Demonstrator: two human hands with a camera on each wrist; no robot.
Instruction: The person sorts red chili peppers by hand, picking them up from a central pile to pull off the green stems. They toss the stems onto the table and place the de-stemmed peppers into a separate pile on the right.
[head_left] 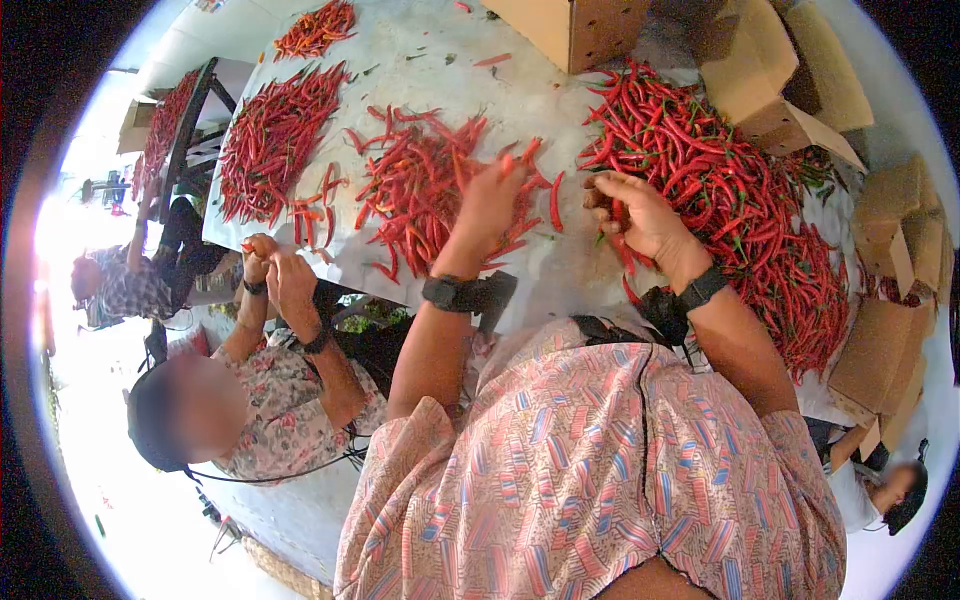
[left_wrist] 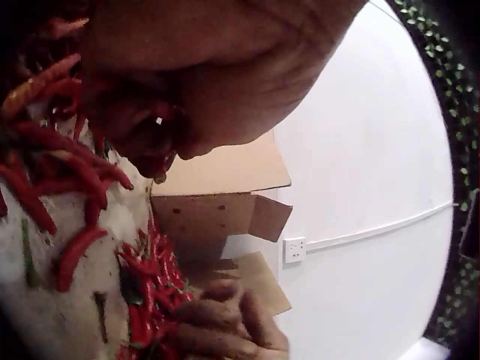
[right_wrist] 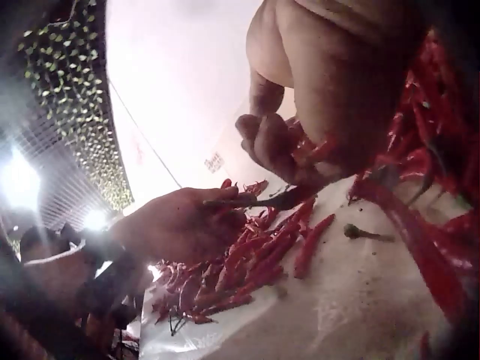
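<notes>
My left hand (head_left: 488, 208) is above the middle pile of red chili peppers (head_left: 405, 190), its fingers curled round chili peppers whose red ends show at the fingertips. In the left wrist view, part of a held chili pepper (left_wrist: 159, 154) shows under the fingers. To the right, my right hand (head_left: 645, 215) is beside the larger heap of chili peppers with green stems (head_left: 700, 160). Its curled fingers hold a red chili pepper (right_wrist: 319, 150), partly hidden by the hand in the right wrist view. A loose chili pepper (head_left: 556, 203) lies on the table between the hands.
More chili piles lie on the left of the pale table (head_left: 420, 75). Cardboard boxes (head_left: 775, 60) stand at the back and right. Another person's hands (head_left: 275, 270) work at the left edge. A loose green stem (right_wrist: 367, 234) lies near my right hand.
</notes>
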